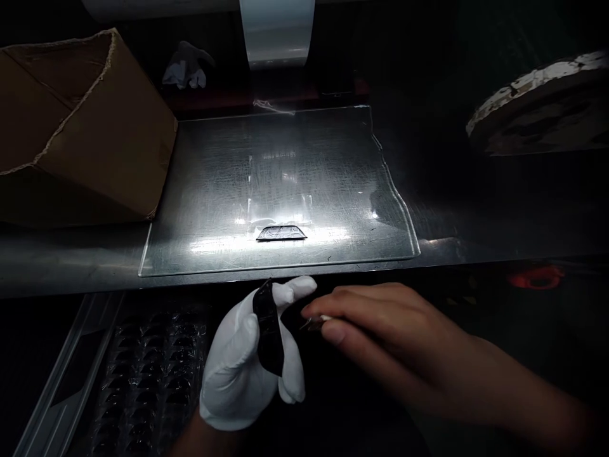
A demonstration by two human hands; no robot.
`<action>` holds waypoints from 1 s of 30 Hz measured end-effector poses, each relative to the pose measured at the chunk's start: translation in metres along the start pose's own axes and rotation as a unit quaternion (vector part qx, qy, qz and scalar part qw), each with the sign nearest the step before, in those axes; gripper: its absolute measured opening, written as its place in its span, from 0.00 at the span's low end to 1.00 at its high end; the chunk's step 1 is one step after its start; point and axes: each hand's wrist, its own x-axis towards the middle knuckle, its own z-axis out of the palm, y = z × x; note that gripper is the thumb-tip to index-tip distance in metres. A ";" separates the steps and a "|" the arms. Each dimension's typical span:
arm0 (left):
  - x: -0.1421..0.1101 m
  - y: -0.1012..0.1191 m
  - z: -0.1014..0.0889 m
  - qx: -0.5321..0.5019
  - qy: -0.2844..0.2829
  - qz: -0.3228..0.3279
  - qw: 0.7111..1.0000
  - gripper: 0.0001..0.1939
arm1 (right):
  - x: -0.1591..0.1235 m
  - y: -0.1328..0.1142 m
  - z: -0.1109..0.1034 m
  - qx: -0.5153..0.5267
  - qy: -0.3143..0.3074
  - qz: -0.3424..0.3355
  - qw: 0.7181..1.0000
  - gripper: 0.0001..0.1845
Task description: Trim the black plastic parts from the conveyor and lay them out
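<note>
My left hand [242,358], in a white glove, grips a small dark elongated piece [269,333] with slanted ends, held tilted just below the table's front edge. Facing it from the right is my bare right hand [375,339], with thumb and forefinger pinched on a small thin blade-like tool [314,322]. Its tip points toward the dark piece but stands apart from it. A similar dark trapezoid piece [281,233] lies on the scratched glass plate [214,184], near its front edge, under bright light.
A cut-open cardboard box [118,127] stands at the left. Below it, a clear tray [152,374] holds many dark pieces. A white glove [185,66] lies behind the plate, beside a lamp [278,32]. A round object with a torn pale rim [542,114] and an orange-red item [535,277] are at the right.
</note>
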 end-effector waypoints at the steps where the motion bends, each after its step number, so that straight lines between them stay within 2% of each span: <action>1: 0.000 0.001 0.000 0.013 0.000 0.003 1.000 0.21 | 0.000 0.000 -0.004 -0.008 0.024 0.011 1.000 0.14; 5: -0.001 0.004 -0.001 0.044 0.003 0.014 0.999 0.21 | 0.002 0.000 -0.022 -0.051 0.057 0.031 0.997 0.17; 8: -0.004 0.004 0.002 0.065 0.010 -0.019 0.998 0.22 | 0.006 -0.003 -0.027 -0.100 0.051 -0.010 0.994 0.17; 13: -0.009 0.007 0.008 0.113 0.018 -0.075 0.991 0.23 | 0.016 -0.006 -0.026 -0.214 0.008 -0.058 0.975 0.16; 18: -0.009 0.009 0.011 0.139 0.024 -0.075 0.987 0.23 | 0.022 -0.007 -0.025 -0.253 -0.023 -0.063 0.965 0.16; 22: -0.007 0.011 0.012 0.140 0.033 -0.089 0.986 0.21 | 0.023 -0.006 -0.023 -0.286 -0.021 -0.063 0.956 0.16; 30: -0.002 0.018 0.018 0.166 0.087 -0.127 0.974 0.20 | 0.023 -0.003 -0.017 -0.340 -0.018 -0.059 0.938 0.17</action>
